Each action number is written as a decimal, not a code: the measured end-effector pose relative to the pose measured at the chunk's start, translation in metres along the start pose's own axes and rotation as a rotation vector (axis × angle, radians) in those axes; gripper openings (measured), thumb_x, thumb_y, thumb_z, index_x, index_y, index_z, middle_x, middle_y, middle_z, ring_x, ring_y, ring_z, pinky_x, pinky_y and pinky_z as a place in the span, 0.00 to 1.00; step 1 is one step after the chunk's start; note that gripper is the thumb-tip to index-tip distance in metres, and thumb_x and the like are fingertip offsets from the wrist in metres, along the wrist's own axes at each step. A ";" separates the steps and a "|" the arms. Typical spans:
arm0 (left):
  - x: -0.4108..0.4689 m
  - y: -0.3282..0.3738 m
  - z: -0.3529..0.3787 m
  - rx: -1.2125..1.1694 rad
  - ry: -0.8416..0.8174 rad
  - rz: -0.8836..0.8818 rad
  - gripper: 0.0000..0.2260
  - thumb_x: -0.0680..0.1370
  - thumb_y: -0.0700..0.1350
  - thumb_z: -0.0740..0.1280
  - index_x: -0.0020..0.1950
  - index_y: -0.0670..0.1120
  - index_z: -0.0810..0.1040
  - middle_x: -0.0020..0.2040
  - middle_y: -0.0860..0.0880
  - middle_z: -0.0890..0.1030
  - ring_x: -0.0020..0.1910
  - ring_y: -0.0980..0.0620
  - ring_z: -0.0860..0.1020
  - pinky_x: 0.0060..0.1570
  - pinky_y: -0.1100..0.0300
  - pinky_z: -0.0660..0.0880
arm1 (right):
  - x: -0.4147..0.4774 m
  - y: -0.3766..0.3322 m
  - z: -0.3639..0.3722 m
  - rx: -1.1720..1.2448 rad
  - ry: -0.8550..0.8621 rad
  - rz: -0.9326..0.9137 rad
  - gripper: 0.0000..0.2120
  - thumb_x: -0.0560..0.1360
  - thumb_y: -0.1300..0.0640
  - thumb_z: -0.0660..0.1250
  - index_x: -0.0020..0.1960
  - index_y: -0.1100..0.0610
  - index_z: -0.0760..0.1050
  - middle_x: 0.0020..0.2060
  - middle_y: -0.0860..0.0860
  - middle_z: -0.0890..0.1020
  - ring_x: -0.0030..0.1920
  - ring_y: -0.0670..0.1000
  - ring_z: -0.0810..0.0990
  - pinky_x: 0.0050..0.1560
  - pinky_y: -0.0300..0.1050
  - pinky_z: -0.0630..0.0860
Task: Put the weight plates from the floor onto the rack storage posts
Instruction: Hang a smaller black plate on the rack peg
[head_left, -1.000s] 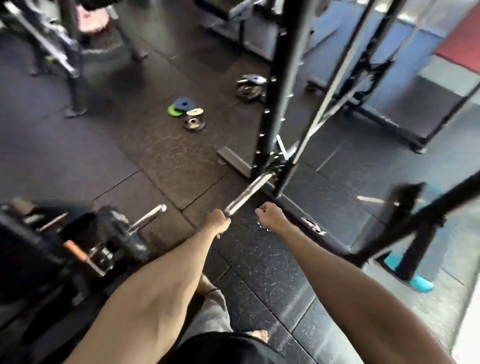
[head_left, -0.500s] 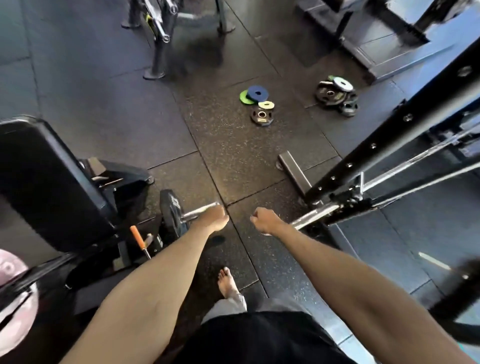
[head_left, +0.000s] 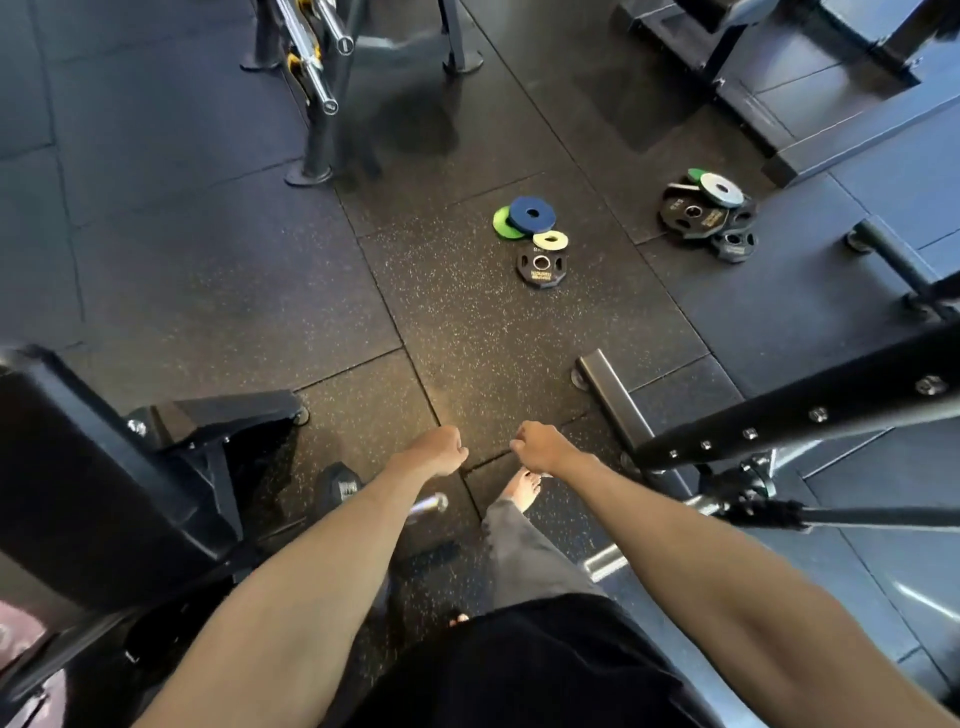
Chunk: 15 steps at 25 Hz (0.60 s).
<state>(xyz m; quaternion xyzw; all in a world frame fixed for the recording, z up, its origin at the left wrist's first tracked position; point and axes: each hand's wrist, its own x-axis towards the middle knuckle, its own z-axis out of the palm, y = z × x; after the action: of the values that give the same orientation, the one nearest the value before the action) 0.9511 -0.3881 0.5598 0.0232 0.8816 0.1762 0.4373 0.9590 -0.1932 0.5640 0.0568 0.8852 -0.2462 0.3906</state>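
The speckled rubber floor fills most of your view. On your left sits a black padded bench, and on your right a black rack upright with bolts along it slants across the frame. Far ahead on the left, a barbell stand holds chrome bars.

Both your arms reach forward and low. Your left hand and right hand hang near each other, apart, each with its fingers curled into a fist that holds nothing. A chrome bar end shows just under your left forearm, and your bare foot is below your right hand.

The weight plates lie on the floor, well ahead of your hands. To the right is a pile of plates, mostly black, with a grey plate on top. In the middle, a blue plate overlaps a green plate, and a pale yellow plate rests against a black plate.
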 end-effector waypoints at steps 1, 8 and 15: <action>0.015 0.008 -0.019 0.006 -0.006 0.003 0.10 0.83 0.47 0.57 0.43 0.46 0.69 0.33 0.48 0.66 0.31 0.48 0.64 0.37 0.56 0.62 | 0.014 -0.003 -0.020 0.019 -0.011 0.009 0.16 0.81 0.55 0.59 0.63 0.63 0.74 0.61 0.62 0.79 0.62 0.62 0.78 0.60 0.51 0.73; 0.117 0.078 -0.151 0.041 0.048 -0.023 0.12 0.84 0.47 0.57 0.51 0.42 0.76 0.42 0.43 0.78 0.42 0.44 0.79 0.41 0.55 0.70 | 0.122 -0.024 -0.148 0.063 -0.013 0.047 0.16 0.83 0.52 0.58 0.64 0.60 0.74 0.63 0.60 0.78 0.64 0.60 0.77 0.60 0.49 0.71; 0.276 0.113 -0.265 0.096 0.010 0.014 0.13 0.83 0.45 0.57 0.60 0.39 0.76 0.64 0.38 0.77 0.63 0.39 0.75 0.59 0.49 0.73 | 0.258 -0.037 -0.251 0.166 0.002 0.141 0.14 0.83 0.52 0.58 0.62 0.60 0.74 0.60 0.60 0.79 0.61 0.61 0.77 0.59 0.51 0.73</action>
<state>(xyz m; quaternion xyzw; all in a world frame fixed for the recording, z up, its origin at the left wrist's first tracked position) 0.5618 -0.3049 0.5338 0.0491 0.8911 0.1369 0.4299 0.6037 -0.1288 0.5370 0.1515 0.8559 -0.2904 0.4001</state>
